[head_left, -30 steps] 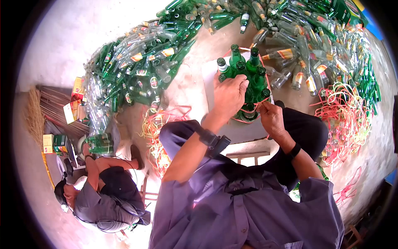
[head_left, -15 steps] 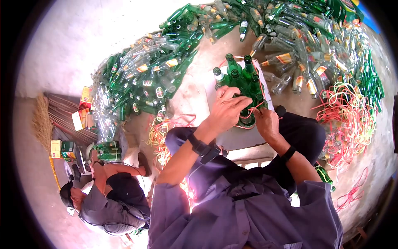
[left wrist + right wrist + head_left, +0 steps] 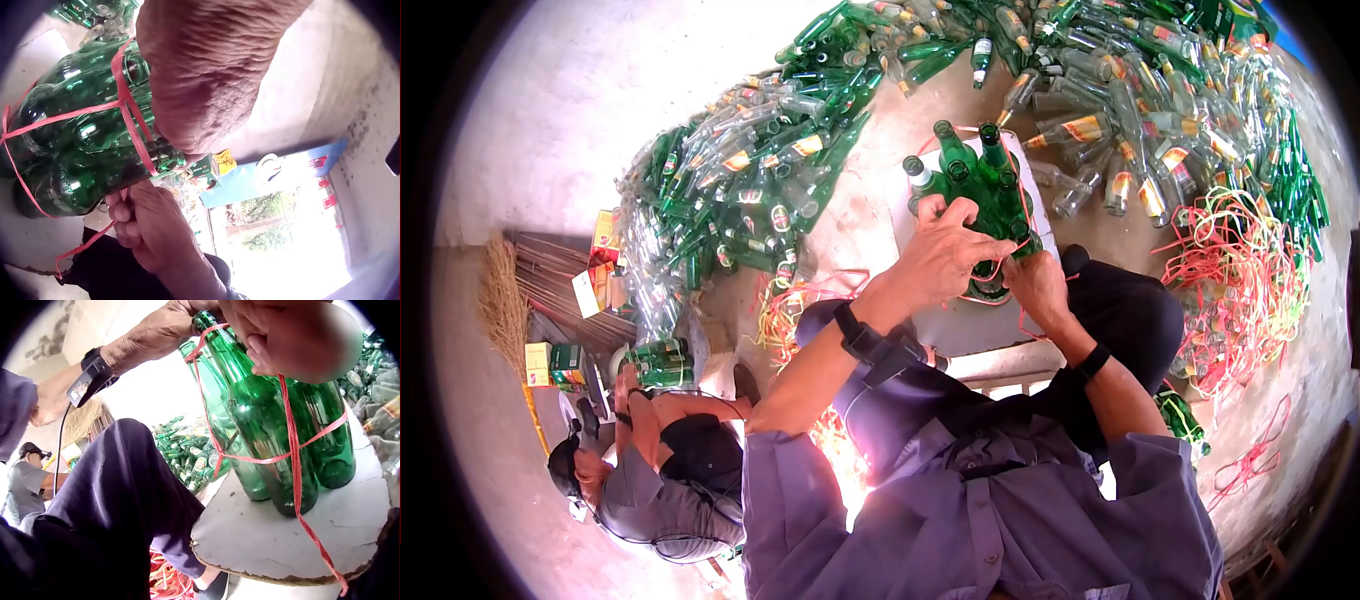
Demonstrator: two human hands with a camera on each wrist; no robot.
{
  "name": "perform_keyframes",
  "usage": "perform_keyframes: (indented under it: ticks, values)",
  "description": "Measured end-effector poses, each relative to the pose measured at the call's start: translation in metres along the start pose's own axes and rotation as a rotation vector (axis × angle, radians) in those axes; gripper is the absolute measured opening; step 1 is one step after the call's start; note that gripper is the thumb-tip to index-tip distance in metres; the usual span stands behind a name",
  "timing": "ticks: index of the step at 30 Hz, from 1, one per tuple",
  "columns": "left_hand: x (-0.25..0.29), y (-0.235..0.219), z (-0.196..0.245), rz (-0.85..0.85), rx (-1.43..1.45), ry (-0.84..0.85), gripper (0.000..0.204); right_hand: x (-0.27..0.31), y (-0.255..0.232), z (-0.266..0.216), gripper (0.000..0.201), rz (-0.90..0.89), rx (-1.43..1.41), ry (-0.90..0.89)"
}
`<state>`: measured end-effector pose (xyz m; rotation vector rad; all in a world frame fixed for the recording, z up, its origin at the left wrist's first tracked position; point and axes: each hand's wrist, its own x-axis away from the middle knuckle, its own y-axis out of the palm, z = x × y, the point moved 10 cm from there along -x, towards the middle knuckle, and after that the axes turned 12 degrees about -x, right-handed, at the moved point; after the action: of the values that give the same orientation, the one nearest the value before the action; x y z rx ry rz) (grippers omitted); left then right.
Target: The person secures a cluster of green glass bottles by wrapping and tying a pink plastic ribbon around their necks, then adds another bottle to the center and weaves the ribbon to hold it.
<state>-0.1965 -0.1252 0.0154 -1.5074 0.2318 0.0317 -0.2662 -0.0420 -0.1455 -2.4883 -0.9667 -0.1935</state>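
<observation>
A cluster of green glass bottles [image 3: 960, 180] stands upright on a white board [image 3: 910, 230] in front of the person. Red plastic twine [image 3: 269, 460] runs round the bottle bodies and loops about a neck. My right hand [image 3: 1037, 288] pinches the twine near the closest bottle, and a loose end hangs below it in the right wrist view. With bent fingers, my left hand [image 3: 940, 258] reaches over the near bottles, its fingertips right at a bottle mouth and close to the right hand. I cannot tell whether it grips the neck or the twine.
Heaps of green and clear bottles [image 3: 740, 160] lie at the back left and right. Tangled red and yellow twine [image 3: 1235, 270] is piled at the right. Another person [image 3: 665, 480] sits at the left beside bundled green bottles [image 3: 658, 362] and a straw broom [image 3: 502, 300].
My left hand has come down from among the bottle necks to the near bottle, closer to my right hand. The right hand keeps pinching the twine. The head view has shifted slightly.
</observation>
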Motion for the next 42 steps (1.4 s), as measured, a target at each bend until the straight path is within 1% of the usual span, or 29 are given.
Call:
perform_keyframes:
  ticks: [2,3,4,5,11,12,14,16,17,19,20,21,22,23,25,26,28,29,31,32,34,35,37,39,42]
  values:
    - [0.001,0.0,-0.003,0.048,0.076,-0.008,0.047,-0.005,0.006,0.015,0.055,-0.011,-0.003,0.027]
    - [0.001,0.0,-0.003,0.048,0.075,-0.007,0.047,-0.011,0.014,0.022,0.056,-0.007,0.053,-0.057]
    - [0.0,0.003,-0.005,0.013,0.074,-0.012,0.048,-0.013,0.016,0.018,0.056,-0.002,0.109,-0.141]
    - [-0.001,0.006,-0.006,-0.024,0.074,-0.016,0.05,-0.014,0.016,0.022,0.056,0.0,0.109,-0.14]
    - [-0.005,0.005,-0.005,-0.028,0.063,0.024,0.056,-0.012,0.013,0.017,0.056,-0.026,0.075,-0.093]
    - [-0.006,0.005,-0.005,-0.03,0.063,0.024,0.056,-0.012,0.014,0.016,0.055,-0.027,0.066,-0.114]
    - [-0.006,0.002,-0.002,-0.006,0.057,0.046,0.048,-0.013,0.014,0.018,0.053,-0.03,0.056,-0.134]
    - [-0.007,0.001,-0.002,-0.005,0.056,0.054,0.048,-0.01,0.013,0.009,0.05,-0.034,-0.045,-0.244]
    - [-0.007,0.001,-0.001,-0.001,0.056,0.062,0.048,-0.012,0.014,0.013,0.05,-0.035,-0.045,-0.242]
    - [-0.007,0.002,-0.002,-0.012,0.046,0.067,0.049,-0.01,0.019,0.003,0.045,-0.103,-0.021,-0.348]
    - [-0.007,0.003,-0.002,-0.022,0.034,0.072,0.049,-0.008,0.017,0.004,0.045,-0.103,-0.021,-0.347]
    - [-0.008,0.002,-0.002,-0.023,0.035,0.073,0.049,-0.003,0.01,0.0,0.043,-0.152,-0.183,-0.164]
    - [-0.008,0.0,-0.001,-0.033,0.042,0.075,0.055,0.003,0.006,0.001,0.041,-0.199,-0.344,0.02]
    - [-0.009,-0.001,0.0,-0.041,0.048,0.077,0.062,0.007,-0.002,-0.005,0.041,-0.2,-0.343,0.021]
    - [-0.009,-0.002,-0.002,-0.036,0.056,0.08,0.062,0.013,-0.002,-0.015,0.036,-0.297,-0.292,0.01]
    - [-0.009,-0.002,-0.001,-0.029,0.064,0.087,0.063,0.015,-0.005,-0.017,0.036,-0.3,-0.292,0.013]
    - [-0.009,-0.001,-0.002,-0.036,0.061,0.086,0.062,0.021,0.001,-0.016,0.032,-0.399,-0.249,0.066]
    - [-0.008,0.0,-0.002,-0.042,0.056,0.085,0.062,0.02,0.003,-0.012,0.032,-0.401,-0.248,0.069]
    - [-0.008,-0.002,-0.003,-0.048,0.06,0.084,0.063,0.013,0.003,-0.015,0.028,-0.335,-0.28,-0.05]
    - [-0.009,-0.002,-0.003,-0.051,0.062,0.087,0.063,0.014,0.006,-0.013,0.028,-0.336,-0.279,-0.049]
    - [-0.009,-0.003,-0.003,-0.046,0.064,0.083,0.063,0.018,-0.009,-0.037,0.021,-0.155,-0.145,-0.325]
    - [-0.008,-0.004,-0.003,-0.04,0.064,0.081,0.062,0.018,-0.008,-0.039,0.021,-0.156,-0.145,-0.324]
    - [-0.006,-0.001,-0.006,-0.061,0.065,0.069,0.062,0.027,-0.014,-0.063,0.008,-0.052,0.031,-0.566]
    - [-0.005,0.001,-0.007,-0.081,0.063,0.06,0.061,0.027,-0.012,-0.064,0.007,-0.053,0.059,-0.57]
    - [-0.004,0.0,-0.008,-0.057,0.089,0.05,0.061,0.026,-0.009,-0.063,0.006,-0.062,0.082,-0.59]
